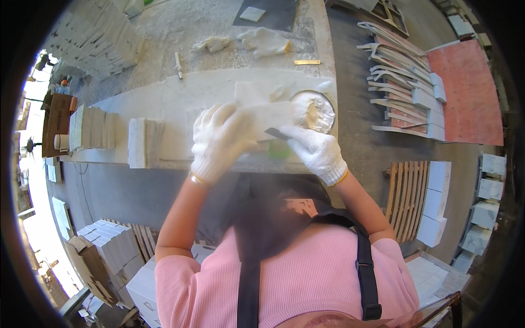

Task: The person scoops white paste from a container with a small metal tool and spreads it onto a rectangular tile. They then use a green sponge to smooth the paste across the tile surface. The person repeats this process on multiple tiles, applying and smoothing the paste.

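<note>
My left hand (216, 142), in a white knit glove, curls over the left end of a pale rectangular tile (273, 116); its thumb side is blurred. My right hand (320, 152), gloved the same way, is closed on a putty knife; the dark flat blade (275, 133) points left at the tile's near edge. Right behind this hand stands a round bowl (331, 104) of white paste (316, 112). Another white piece (249, 92) lies flat just beyond the tile. A green patch (279, 148) shows at the near edge of the bench.
Upright tile stacks (145, 143) stand on the dusty bench (147, 90) to the left. Spare gloves (264, 42), a small brush-like tool (179, 65) and a yellowish strip (307, 62) lie farther back. Beyond the right edge are bent pale strips (396, 82) and a wooden pallet (407, 199).
</note>
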Motion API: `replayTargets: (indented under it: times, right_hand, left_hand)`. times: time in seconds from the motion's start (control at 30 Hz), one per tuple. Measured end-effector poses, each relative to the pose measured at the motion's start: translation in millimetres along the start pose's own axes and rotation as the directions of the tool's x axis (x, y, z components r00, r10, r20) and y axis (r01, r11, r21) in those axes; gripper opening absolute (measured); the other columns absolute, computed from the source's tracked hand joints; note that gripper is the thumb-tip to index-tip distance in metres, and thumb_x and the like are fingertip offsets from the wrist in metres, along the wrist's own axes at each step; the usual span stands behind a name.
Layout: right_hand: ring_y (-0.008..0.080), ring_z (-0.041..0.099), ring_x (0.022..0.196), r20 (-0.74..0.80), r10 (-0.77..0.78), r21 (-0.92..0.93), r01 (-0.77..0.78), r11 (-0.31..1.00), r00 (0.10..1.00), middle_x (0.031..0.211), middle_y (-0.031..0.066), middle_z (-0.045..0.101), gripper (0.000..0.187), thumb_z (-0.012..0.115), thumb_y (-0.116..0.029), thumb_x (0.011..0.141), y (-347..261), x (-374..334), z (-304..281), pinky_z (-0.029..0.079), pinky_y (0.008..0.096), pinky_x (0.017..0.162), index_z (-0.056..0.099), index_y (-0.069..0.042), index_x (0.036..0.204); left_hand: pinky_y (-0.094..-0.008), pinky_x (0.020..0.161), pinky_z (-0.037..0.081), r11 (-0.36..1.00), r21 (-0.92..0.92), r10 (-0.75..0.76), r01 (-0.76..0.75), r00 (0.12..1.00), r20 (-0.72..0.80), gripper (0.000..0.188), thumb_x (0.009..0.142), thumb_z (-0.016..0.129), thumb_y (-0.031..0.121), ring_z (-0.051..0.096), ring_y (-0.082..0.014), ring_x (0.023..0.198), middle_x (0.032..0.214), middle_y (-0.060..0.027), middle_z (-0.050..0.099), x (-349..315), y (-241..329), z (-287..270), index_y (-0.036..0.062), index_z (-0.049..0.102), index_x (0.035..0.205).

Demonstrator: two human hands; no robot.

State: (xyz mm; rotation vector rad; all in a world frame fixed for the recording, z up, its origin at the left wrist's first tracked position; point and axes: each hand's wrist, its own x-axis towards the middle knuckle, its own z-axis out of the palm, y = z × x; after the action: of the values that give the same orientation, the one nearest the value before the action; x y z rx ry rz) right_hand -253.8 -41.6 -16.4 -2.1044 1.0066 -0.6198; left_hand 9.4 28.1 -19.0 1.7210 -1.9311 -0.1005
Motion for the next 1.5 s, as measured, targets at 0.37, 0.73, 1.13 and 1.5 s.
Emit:
replayTargets:
  times: [0.37,0.73,1.13,1.5]
  right_hand:
    - [0.0327,0.076,0.093,0.036,0.022,-0.029,-0.021,0.999,0.999,0.107,0.0179,0.077,0.033,0.075,-0.008,0.091,-23.5,-6.6,36.0,0.06,0.0365,0.081,0.074,-0.008,0.124]
    - [0.0352,0.073,0.087,0.042,-0.067,0.045,0.065,0.997,0.997,0.105,0.0158,0.076,0.03,0.071,-0.019,0.097,-23.1,-10.4,41.2,0.059,0.0403,0.076,0.075,-0.015,0.126]
    - [0.0065,0.063,0.071,-0.055,0.533,0.411,-0.467,0.783,0.844,0.096,0.0055,0.072,0.052,0.07,-0.006,0.096,36.8,-47.5,-34.2,0.051,0.0221,0.062,0.06,-0.007,0.147]
    - [0.0371,0.073,0.094,0.001,0.533,-0.636,-0.411,0.653,0.846,0.107,0.0146,0.075,0.031,0.06,-0.042,0.098,97.2,7.6,-8.8,0.058,0.0509,0.081,0.072,-0.031,0.124]
  left_hand:
    - [-0.0504,0.096,0.049,0.998,-0.053,0.017,-0.022,0.996,-0.083,0.07,0.053,0.093,0.029,0.063,-0.0367,0.113,0.12,-0.0101,0.067,3.4,0.5,2.6,0.0164,0.072,0.119]
    - [-0.0495,0.1,0.051,0.999,-0.02,0.028,-0.029,0.999,-0.02,0.086,0.047,0.093,0.043,0.065,-0.0378,0.116,0.124,-0.0126,0.069,3.2,-3.4,-1.1,0.0078,0.071,0.122]
    - [-0.0521,0.109,0.044,1.0,0.008,0.011,-0.012,0.994,0.108,0.088,0.056,0.093,0.047,0.056,-0.0387,0.129,0.135,-0.0137,0.064,15.6,8.8,-2.9,0.0102,0.067,0.132]
    - [-0.0511,0.107,0.045,0.998,-0.066,0.028,-0.016,0.982,0.186,0.07,0.067,0.089,0.038,0.058,-0.04,0.126,0.135,-0.0146,0.064,31.2,24.5,8.7,0.0099,0.069,0.127]
